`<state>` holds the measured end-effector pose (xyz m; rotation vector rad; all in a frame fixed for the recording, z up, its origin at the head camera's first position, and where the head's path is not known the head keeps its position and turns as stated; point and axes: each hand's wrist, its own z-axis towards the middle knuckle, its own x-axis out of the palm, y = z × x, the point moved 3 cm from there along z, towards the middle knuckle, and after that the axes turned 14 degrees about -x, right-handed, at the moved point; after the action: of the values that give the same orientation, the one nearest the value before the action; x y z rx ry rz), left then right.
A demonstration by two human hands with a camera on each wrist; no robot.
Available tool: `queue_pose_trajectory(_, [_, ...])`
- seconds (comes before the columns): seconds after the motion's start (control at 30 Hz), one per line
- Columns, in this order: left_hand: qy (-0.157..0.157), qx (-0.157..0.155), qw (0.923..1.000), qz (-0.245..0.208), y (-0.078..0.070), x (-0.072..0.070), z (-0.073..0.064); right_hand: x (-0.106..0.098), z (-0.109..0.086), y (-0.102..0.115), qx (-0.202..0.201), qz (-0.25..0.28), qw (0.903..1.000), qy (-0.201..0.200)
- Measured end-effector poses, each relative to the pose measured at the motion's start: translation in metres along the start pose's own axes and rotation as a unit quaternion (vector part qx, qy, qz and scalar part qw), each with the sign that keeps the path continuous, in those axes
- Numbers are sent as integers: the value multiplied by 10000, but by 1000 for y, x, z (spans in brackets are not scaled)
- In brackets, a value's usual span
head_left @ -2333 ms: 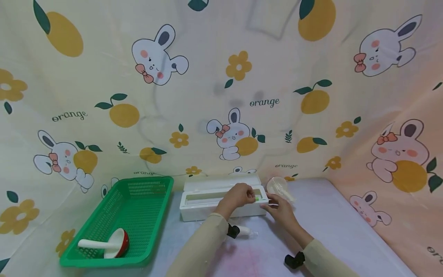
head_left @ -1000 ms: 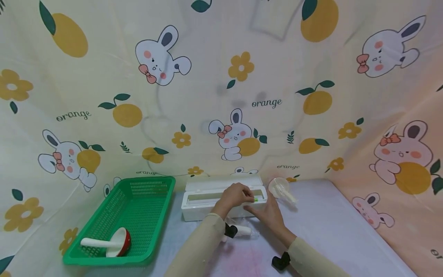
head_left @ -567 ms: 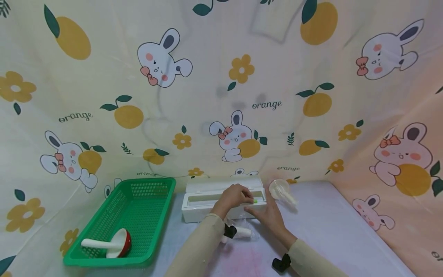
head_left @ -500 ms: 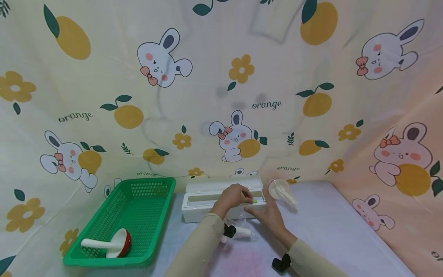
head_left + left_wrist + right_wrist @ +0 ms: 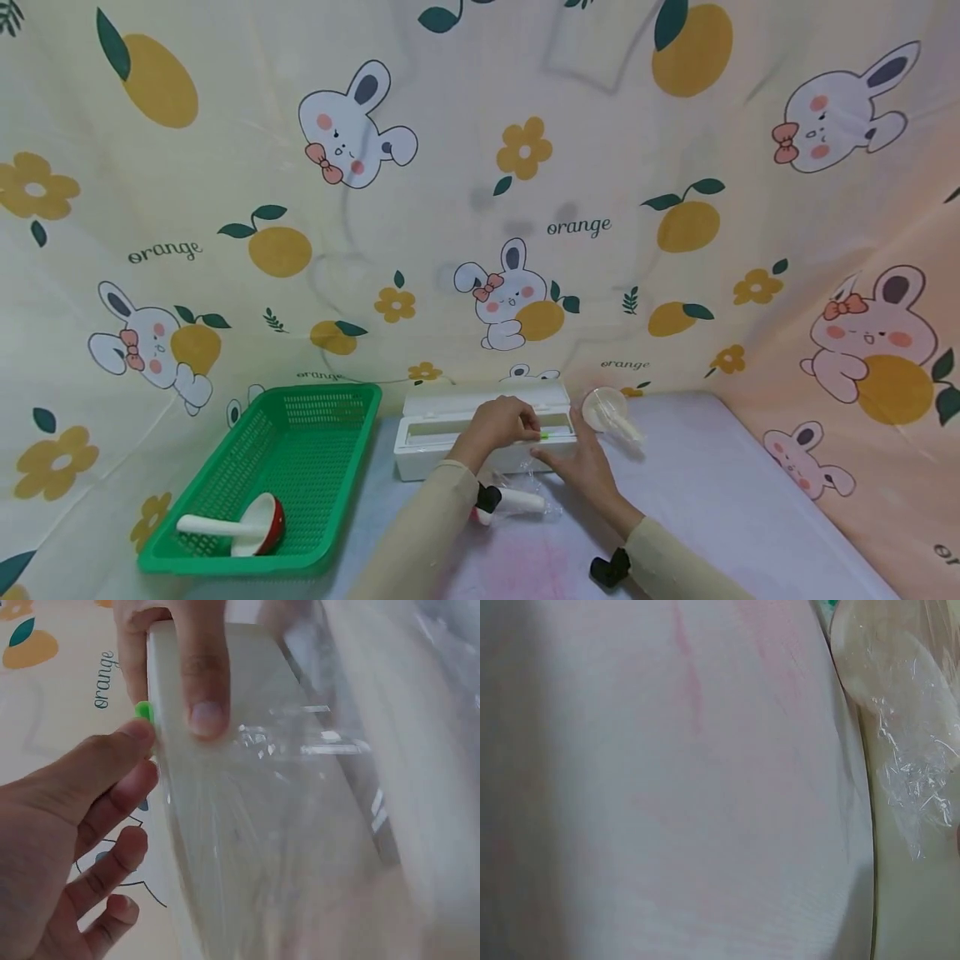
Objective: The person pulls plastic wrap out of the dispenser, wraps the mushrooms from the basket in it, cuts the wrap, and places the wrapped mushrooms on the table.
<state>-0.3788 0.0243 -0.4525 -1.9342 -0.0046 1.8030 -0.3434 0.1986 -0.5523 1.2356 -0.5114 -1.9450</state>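
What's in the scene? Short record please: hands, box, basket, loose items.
left hand: pinches green tab at box's front rim
right hand: grips box's right end
lid: open, at box's rear
basket: left of box
ladle: inside basket
front pack: clear-wrapped, before box
side pack: clear-wrapped, right of box

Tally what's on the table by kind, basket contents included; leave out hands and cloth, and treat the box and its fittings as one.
White box: 1
Green basket: 1
Unwrapped ladle, in the basket: 1
Film-wrapped utensils, one beside the box, one before it: 2
Total: 5
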Motion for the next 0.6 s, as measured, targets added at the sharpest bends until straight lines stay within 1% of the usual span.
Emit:
queue_pose_trajectory(0.13, [-85,50,9995,307,4,-1,-1,2,1,3,-42,32,10000,-50])
queue_pose_trajectory(0.27, [-87,59,9991,418,7,-1,-1,3,0,5,-72,113,9999,-107])
queue_pose_trajectory(0.4, [-36,123,9991,400,10,0,-2,4,-2,6,-22,99,9999,-96])
queue_pose_trajectory(0.6, [-92,185,9993,316,10,-2,-5,1,-2,7,-119,46,9998,-138])
